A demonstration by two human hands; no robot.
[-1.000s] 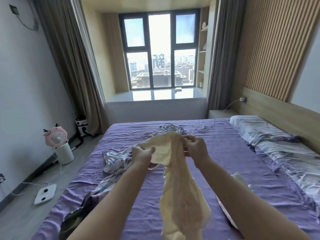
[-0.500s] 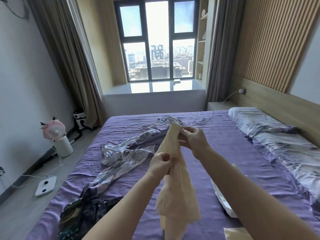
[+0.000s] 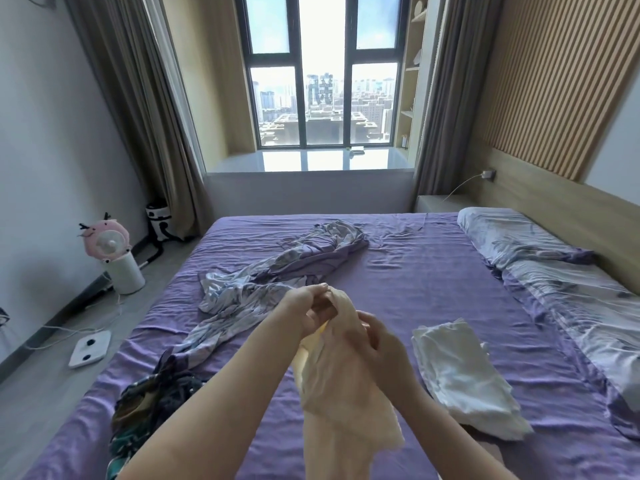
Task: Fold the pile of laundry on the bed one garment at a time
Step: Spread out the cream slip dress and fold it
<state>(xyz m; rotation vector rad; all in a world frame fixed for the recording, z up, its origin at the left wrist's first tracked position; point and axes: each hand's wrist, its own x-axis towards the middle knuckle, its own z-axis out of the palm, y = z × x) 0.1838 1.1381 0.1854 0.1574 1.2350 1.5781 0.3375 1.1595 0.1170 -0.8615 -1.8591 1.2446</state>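
Observation:
A thin cream garment (image 3: 341,386) hangs bunched in front of me over the purple bed (image 3: 426,289). My left hand (image 3: 304,306) grips its top end, fingers curled round the fabric. Just below and to the right, my right hand (image 3: 379,337) grips the same garment. The lower part of the garment drops out of view at the bottom. A pale floral garment (image 3: 249,292) lies spread on the bed's left half. At the near left edge sits a dark patterned garment (image 3: 152,400). A folded white garment (image 3: 460,372) lies to the right of my hands.
Floral pillows (image 3: 540,258) line the headboard on the right. On the floor at left stand a pink fan on a white cylinder (image 3: 114,258) and a white scale (image 3: 90,348) with cables. A window bench runs behind the bed.
Both hands have come closer together and lower, now one just above the other on the cream garment. The view has tilted down, bringing the folded white garment into sight.

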